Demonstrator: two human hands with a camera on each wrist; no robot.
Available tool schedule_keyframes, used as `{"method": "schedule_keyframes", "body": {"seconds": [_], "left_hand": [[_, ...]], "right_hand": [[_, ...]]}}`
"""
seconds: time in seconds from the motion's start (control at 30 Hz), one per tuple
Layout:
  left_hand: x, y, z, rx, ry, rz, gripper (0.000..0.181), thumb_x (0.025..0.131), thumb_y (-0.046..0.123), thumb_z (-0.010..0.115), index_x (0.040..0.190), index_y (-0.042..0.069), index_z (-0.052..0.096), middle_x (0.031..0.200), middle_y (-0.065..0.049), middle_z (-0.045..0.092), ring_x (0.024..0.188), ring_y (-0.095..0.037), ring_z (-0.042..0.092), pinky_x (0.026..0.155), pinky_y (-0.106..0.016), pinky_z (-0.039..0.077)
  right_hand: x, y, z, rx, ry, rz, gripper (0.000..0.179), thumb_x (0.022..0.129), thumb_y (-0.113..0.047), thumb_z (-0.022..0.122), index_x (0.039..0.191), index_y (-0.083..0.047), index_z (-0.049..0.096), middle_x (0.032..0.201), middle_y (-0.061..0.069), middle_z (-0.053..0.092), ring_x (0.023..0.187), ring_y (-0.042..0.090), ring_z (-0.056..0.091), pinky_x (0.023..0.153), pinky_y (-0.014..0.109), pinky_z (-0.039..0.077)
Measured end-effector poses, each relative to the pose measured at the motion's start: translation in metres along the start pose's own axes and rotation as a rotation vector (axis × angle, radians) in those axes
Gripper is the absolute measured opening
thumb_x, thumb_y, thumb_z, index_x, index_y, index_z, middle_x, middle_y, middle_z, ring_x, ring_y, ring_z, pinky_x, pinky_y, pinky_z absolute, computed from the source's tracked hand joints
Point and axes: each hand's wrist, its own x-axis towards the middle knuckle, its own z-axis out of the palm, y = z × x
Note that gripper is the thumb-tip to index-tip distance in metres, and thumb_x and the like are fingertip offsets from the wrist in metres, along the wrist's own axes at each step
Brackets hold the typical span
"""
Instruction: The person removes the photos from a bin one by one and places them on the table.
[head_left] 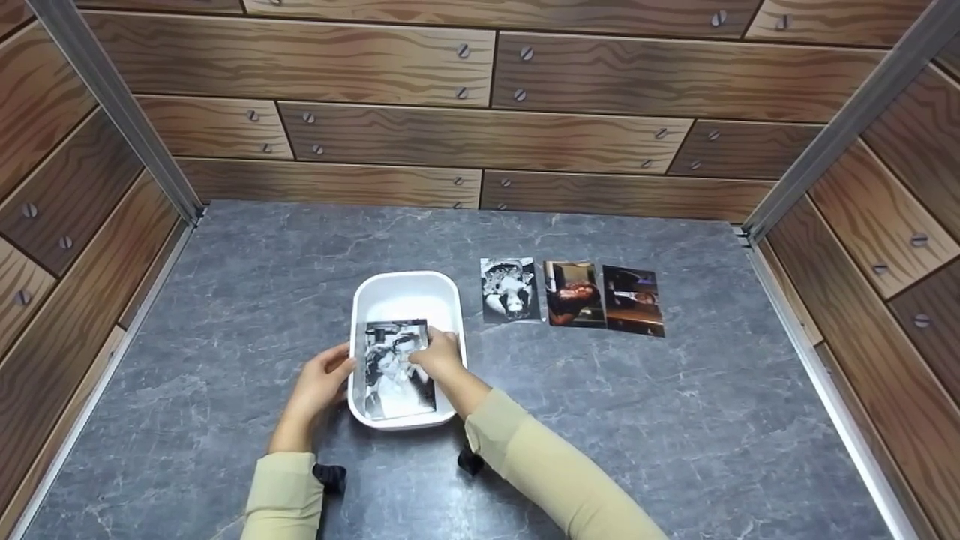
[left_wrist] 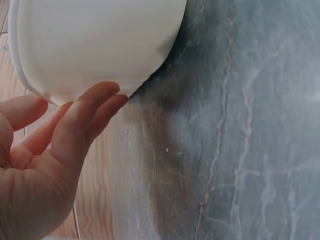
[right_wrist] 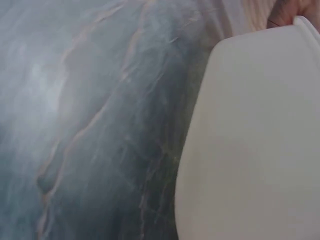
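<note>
A white plastic tub [head_left: 409,283] with rounded corners stands on the grey marbled surface. Inside it is a black-and-white photograph [head_left: 394,375] showing people. My right hand [head_left: 442,356] reaches over the tub's right rim and pinches the photograph's right edge, thumb on top; its other fingers are mostly hidden. In the right wrist view only part of that hand [right_wrist: 297,11] shows, above the tub's rim. On the other side, my left hand [head_left: 321,382] holds the tub's left side, with the thumb at the rim and the fingers [left_wrist: 82,107] against the outer wall.
Right of the tub, three photographs lie in a row: a black-and-white one [head_left: 510,291], a warm-toned one [head_left: 574,294] and a dark one [head_left: 634,300]. Wood-patterned panels [head_left: 390,139] enclose the marbled surface [head_left: 675,420] at the back and both sides.
</note>
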Motion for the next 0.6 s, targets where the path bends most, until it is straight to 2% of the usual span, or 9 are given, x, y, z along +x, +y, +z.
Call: {"method": "schedule_keyframes", "body": {"seconds": [0.1, 0.23, 0.43, 0.5, 0.6], "left_hand": [[-0.0003, 0.0, -0.0003, 0.014, -0.006, 0.004, 0.043, 0.1, 0.006, 0.048, 0.14, -0.009, 0.041, 0.136, -0.033, 0.049, 0.113, -0.029, 0.057, 0.079, -0.037, 0.059], [-0.0004, 0.0016, -0.0003, 0.017, -0.005, 0.008, 0.044, 0.1, 0.007, 0.049, 0.141, -0.009, 0.041, 0.137, -0.033, 0.047, 0.113, -0.03, 0.057, 0.08, -0.038, 0.059], [-0.0012, 0.0017, -0.0002, 0.025, 0.001, 0.008, 0.044, 0.1, 0.007, 0.049, 0.14, -0.009, 0.042, 0.136, -0.033, 0.049, 0.114, -0.032, 0.057, 0.08, -0.039, 0.059], [-0.0011, 0.001, -0.0002, 0.03, 0.003, 0.007, 0.043, 0.1, 0.007, 0.049, 0.14, -0.009, 0.042, 0.136, -0.032, 0.049, 0.115, -0.032, 0.057, 0.08, -0.039, 0.059], [-0.001, 0.0012, 0.0002, 0.034, 0.004, 0.007, 0.043, 0.1, 0.007, 0.049, 0.14, -0.008, 0.042, 0.136, -0.032, 0.049, 0.116, -0.032, 0.056, 0.079, -0.037, 0.058]], "right_hand": [[0.0011, 0.0, -0.0001, 0.058, -0.019, 0.026, 0.072, 0.074, 0.002, 0.067, 0.142, 0.006, 0.042, 0.143, 0.027, 0.036, 0.132, 0.035, 0.037, 0.108, 0.038, 0.04], [0.0012, -0.0005, 0.0003, 0.094, -0.007, 0.019, 0.071, 0.072, 0.005, 0.065, 0.14, 0.006, 0.045, 0.142, 0.027, 0.037, 0.131, 0.035, 0.038, 0.108, 0.038, 0.04], [-0.0023, 0.0011, 0.0016, 0.057, 0.032, -0.03, 0.068, 0.073, 0.003, 0.063, 0.139, 0.004, 0.047, 0.138, 0.026, 0.041, 0.127, 0.036, 0.044, 0.106, 0.039, 0.042], [-0.0042, 0.0018, 0.0013, 0.058, 0.054, -0.065, 0.067, 0.072, 0.004, 0.061, 0.138, 0.003, 0.049, 0.134, 0.025, 0.044, 0.122, 0.036, 0.048, 0.101, 0.037, 0.046], [-0.0064, 0.0028, 0.0005, 0.078, 0.095, -0.131, 0.067, 0.068, 0.009, 0.057, 0.134, 0.0, 0.053, 0.121, 0.02, 0.051, 0.105, 0.029, 0.055, 0.081, 0.029, 0.05]]}}
